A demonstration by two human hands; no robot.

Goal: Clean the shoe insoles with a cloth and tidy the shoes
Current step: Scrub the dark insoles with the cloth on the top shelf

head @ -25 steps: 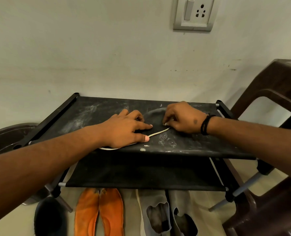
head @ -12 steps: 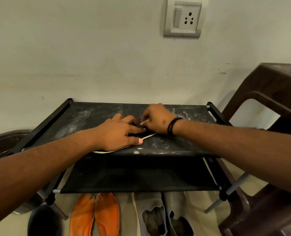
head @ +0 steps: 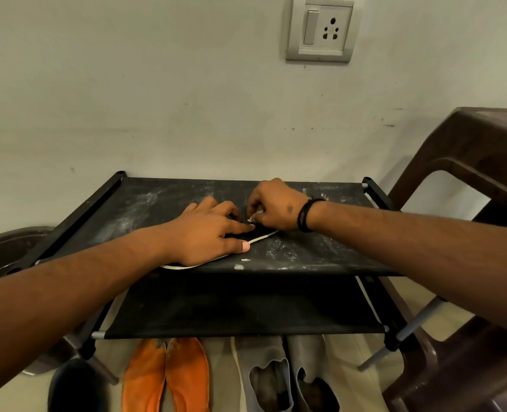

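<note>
- Orange shoes and grey shoes sit on the floor under the dusty black rack; a brown chair stands right.
- Left hand lies flat, fingers spread, on the white-edged insole atop the rack.
- Right hand, fingers curled, pinches the insole's far end.

The right hand is drawn leftward along the insole across the dusty top shelf, until its curled fingers are brought just beside the left hand
</note>
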